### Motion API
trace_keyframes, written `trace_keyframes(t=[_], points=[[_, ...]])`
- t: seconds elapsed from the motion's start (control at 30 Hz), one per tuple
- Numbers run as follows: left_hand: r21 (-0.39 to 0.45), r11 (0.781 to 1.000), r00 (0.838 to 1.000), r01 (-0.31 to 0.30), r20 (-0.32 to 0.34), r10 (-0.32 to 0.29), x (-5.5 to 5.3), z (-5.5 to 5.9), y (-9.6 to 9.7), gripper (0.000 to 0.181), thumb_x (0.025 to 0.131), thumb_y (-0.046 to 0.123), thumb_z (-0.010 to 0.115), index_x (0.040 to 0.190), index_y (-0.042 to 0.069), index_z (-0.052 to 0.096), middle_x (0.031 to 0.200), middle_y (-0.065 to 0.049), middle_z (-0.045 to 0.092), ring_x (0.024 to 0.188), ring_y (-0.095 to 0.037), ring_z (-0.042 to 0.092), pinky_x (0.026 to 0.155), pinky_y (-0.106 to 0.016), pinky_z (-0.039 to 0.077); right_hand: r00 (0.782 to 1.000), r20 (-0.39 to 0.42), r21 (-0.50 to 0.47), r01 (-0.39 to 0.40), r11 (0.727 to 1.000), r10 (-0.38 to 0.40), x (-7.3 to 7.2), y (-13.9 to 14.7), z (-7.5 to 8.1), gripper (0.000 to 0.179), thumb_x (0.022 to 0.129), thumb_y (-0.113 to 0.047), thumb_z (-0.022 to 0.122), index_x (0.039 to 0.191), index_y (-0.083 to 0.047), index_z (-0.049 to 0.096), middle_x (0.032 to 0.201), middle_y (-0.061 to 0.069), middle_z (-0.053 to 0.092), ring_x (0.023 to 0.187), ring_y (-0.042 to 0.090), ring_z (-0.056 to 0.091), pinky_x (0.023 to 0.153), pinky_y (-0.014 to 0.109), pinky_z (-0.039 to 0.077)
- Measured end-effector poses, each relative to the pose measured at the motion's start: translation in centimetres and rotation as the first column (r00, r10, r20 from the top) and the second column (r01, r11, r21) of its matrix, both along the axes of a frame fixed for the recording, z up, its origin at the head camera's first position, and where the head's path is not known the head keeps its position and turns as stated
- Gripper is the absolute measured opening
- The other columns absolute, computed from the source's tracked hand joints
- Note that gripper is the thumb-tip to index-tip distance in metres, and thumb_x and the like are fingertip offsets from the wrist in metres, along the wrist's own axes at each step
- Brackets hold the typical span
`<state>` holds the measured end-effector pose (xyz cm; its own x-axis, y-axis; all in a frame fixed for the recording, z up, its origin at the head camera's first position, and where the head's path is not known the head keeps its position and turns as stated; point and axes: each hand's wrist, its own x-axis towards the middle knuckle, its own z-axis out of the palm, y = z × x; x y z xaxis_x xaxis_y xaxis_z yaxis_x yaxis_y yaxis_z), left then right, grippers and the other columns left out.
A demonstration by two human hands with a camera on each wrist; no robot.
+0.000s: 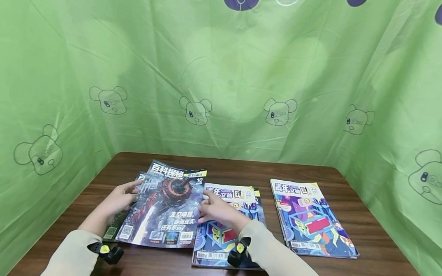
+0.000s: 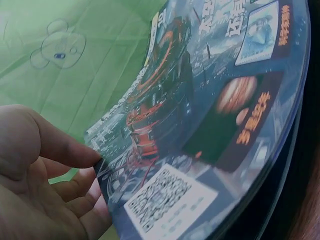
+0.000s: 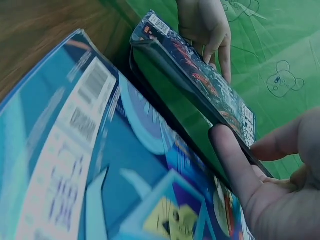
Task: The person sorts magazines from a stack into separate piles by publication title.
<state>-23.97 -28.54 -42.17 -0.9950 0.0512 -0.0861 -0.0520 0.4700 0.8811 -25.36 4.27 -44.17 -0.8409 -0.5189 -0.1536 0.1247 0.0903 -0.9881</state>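
Note:
Both hands hold a dark blue magazine [image 1: 155, 209] with a red, ring-shaped machine on its cover. My left hand [image 1: 119, 198] pinches its left edge between thumb and fingers. At the right edge, my right hand [image 1: 219, 210] grips it, thumb and fingers on opposite faces in the right wrist view. The magazine is raised and bowed, its lower edge curving in the left wrist view. Under its left side shows another dark magazine [image 1: 111, 232], mostly hidden. Below my right forearm lies a colourful blue and purple magazine [image 1: 205, 246], overlapping a dark-edged one [image 1: 258, 203].
Another colourful magazine [image 1: 313, 220], with pages or further copies beneath it, lies on the right of the brown wooden table [image 1: 238, 169]. A green curtain [image 1: 231, 64] printed with bear faces surrounds the table's back and sides. Each wrist wears a small black camera [image 1: 112, 254].

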Motion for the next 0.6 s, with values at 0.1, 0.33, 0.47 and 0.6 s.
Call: trace_keyframes(t=[0.1, 0.33, 0.47, 0.6], points=[[-0.007, 1.0, 1.0, -0.009, -0.006, 0.009, 0.0, -0.2, -0.8, 0.067, 0.089, -0.006, 0.046, 0.154, -0.007, 0.027, 0.141, -0.041, 0.039, 0.082, -0.02, 0.052, 0.057, -0.027, 0.048, 1.0, 0.001, 0.002, 0.005, 1.0, -0.005, 0.0, -0.9, 0.0, 0.074, 0.096, 0.004, 0.054, 0.157, 0.003, 0.013, 0.105, 0.017, 0.054, 0.08, 0.024, 0.064, 0.075, 0.038, 0.062], [-0.011, 0.999, 0.999, -0.035, 0.002, 0.036, 0.3, -0.9, -2.5, 0.066, 0.089, -0.006, 0.043, 0.153, -0.009, 0.025, 0.144, -0.04, 0.038, 0.084, -0.016, 0.055, 0.061, -0.028, 0.048, 1.0, -0.029, -0.012, -0.006, 1.0, 0.006, -0.3, -3.2, -0.7, 0.069, 0.095, 0.011, 0.049, 0.156, 0.004, 0.016, 0.101, 0.018, 0.053, 0.077, 0.024, 0.062, 0.072, 0.038, 0.062], [0.004, 0.998, 0.998, -0.057, -0.004, 0.057, 0.4, -1.4, -3.3, 0.067, 0.087, -0.007, 0.042, 0.152, -0.011, 0.025, 0.143, -0.04, 0.039, 0.061, -0.01, 0.049, 0.052, -0.024, 0.044, 0.999, -0.035, -0.035, 0.01, 0.999, -0.011, -0.2, -4.4, -0.8, 0.069, 0.093, 0.015, 0.048, 0.155, 0.007, 0.018, 0.099, 0.019, 0.053, 0.072, 0.025, 0.062, 0.07, 0.04, 0.062], [0.004, 0.997, 0.997, -0.077, -0.019, 0.077, 0.3, -1.7, -3.9, 0.067, 0.086, -0.007, 0.042, 0.151, -0.013, 0.027, 0.141, -0.041, 0.04, 0.053, -0.007, 0.042, 0.047, -0.022, 0.04, 0.999, -0.052, -0.035, 0.014, 0.999, -0.016, -0.3, -5.3, -0.7, 0.069, 0.092, 0.016, 0.048, 0.154, 0.008, 0.02, 0.096, 0.018, 0.052, 0.071, 0.026, 0.062, 0.069, 0.04, 0.062]])
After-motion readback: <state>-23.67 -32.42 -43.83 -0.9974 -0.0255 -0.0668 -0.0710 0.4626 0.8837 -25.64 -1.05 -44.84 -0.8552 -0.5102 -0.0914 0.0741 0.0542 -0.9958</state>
